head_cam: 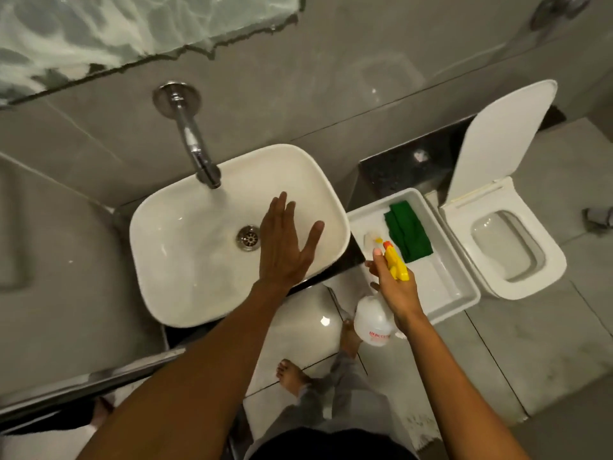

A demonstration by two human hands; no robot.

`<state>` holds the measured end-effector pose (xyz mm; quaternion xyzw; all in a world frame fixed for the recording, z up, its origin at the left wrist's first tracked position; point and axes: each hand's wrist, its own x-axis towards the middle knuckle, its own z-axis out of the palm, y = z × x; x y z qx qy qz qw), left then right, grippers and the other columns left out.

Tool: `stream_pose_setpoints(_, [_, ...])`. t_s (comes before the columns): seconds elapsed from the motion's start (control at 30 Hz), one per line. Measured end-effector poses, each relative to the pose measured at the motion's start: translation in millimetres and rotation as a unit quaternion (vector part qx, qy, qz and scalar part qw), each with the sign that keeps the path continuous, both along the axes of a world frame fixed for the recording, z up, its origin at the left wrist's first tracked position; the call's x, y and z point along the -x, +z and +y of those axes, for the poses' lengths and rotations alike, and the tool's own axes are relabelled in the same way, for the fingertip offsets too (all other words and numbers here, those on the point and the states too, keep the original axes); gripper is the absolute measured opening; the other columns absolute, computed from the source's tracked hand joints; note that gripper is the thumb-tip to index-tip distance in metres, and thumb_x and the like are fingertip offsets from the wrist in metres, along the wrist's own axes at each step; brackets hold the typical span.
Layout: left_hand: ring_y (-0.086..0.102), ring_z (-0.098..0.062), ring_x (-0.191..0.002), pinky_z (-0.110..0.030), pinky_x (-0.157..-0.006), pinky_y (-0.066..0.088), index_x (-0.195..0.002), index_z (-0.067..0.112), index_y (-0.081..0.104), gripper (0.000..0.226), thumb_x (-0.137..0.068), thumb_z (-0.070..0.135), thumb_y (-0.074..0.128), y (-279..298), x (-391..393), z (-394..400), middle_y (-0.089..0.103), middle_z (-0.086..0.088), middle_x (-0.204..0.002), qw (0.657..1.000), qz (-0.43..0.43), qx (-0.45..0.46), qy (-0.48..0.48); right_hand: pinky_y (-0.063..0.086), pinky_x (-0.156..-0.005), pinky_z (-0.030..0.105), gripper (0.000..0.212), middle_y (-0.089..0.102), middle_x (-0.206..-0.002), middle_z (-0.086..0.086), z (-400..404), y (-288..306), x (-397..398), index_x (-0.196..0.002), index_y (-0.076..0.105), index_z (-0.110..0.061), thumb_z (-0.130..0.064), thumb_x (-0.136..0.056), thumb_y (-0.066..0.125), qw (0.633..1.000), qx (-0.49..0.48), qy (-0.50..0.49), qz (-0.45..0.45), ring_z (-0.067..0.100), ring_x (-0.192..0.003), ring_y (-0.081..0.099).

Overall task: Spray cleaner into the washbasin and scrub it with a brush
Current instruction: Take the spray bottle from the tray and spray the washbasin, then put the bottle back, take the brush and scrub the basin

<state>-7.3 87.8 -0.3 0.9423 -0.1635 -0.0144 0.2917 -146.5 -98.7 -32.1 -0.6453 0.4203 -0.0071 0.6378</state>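
From the head camera, the left hand is spread flat with fingers apart and nothing in it, held over the right half of the white washbasin just beside the drain, below the wall tap. The right hand is wrapped around the neck of the spray bottle, forefinger by the yellow trigger head, held over the near-left corner of a white tray containing a green cloth. A pale object beside the cloth may be the brush, but it is too blurred to tell.

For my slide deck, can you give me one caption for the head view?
Left hand open over the washbasin; right hand grips the spray bottle above a tray.
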Motion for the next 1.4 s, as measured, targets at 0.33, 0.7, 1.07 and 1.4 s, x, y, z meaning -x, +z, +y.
stream_pose_setpoints(0.33, [0.016,-0.029,-0.167,-0.052,-0.134,0.023,-0.161,0.008,0.041,0.086,-0.101,0.069,0.050,-25,-7,-104,0.022,-0.011,-0.178,0.986,-0.016,-0.062,-0.152,0.061,-0.093,0.044,0.026,0.076,-0.098,0.000,-107,-64,1,-0.092,0.070,-0.044,-0.067,-0.096,0.059,0.986,0.099,-0.129,0.047,0.031,-0.101,0.076])
stream_pose_setpoints(0.7, [-0.002,-0.026,-0.169,-0.051,-0.137,0.010,-0.162,0.012,0.039,0.077,-0.108,0.066,0.040,-47,-5,-113,0.013,-0.009,-0.181,0.970,-0.049,-0.171,-0.165,0.057,-0.082,0.016,0.008,0.077,-0.088,-0.012,-183,-134,11,-0.095,0.079,-0.049,-0.044,-0.098,0.074,0.979,0.101,-0.177,-0.019,-0.008,-0.082,0.070])
stream_pose_setpoints(1.07, [0.001,-0.025,-0.169,-0.054,-0.135,0.020,-0.153,0.008,0.052,0.068,-0.106,0.057,0.051,-46,-6,-113,0.020,-0.011,-0.179,0.977,-0.035,-0.135,-0.163,0.061,-0.102,0.028,0.043,0.083,-0.120,-0.005,-198,-181,49,-0.125,0.082,-0.019,-0.040,-0.088,0.087,0.978,0.067,-0.193,-0.041,0.012,-0.113,0.079])
stream_pose_setpoints(1.4, [0.002,-0.025,-0.169,-0.050,-0.135,0.016,-0.155,0.009,0.049,0.069,-0.106,0.058,0.053,-45,-6,-114,0.018,-0.010,-0.179,0.978,-0.022,-0.132,-0.159,0.055,-0.104,0.043,0.073,0.062,-0.128,0.015,-104,-199,37,-0.131,0.052,0.000,-0.024,-0.078,0.095,0.879,0.127,-0.458,0.027,0.030,-0.113,0.066])
